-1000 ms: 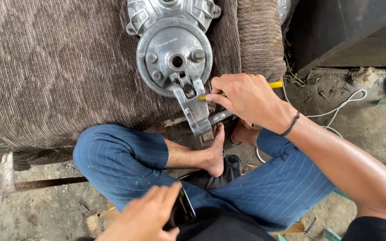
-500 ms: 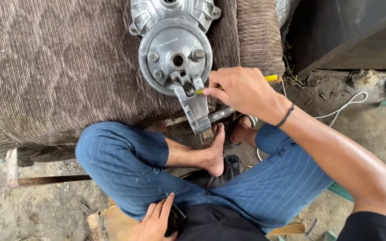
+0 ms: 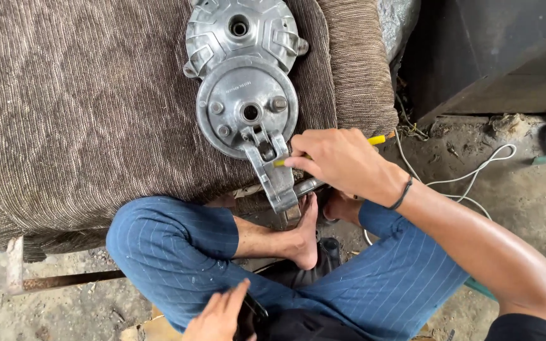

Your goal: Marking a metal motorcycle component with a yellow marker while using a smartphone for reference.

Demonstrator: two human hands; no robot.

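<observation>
right hand point(image 3: 342, 161): grip closed on yellow tool point(image 3: 374, 140), tip held at metal hub plate point(image 3: 248, 107), 5 o'clock edge.
left hand point(image 3: 219, 316): grip state cannot be told.

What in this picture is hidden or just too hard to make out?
All in the head view:
- The yellow tool: its middle is covered by the right hand, so its type is unclear.
- The left hand: cut off by the bottom edge; the dark object it touches is mostly hidden.
- The upper metal housing: its top is cut by the frame edge.
- The round metal plate: its raised lettering is too small to read.
</observation>
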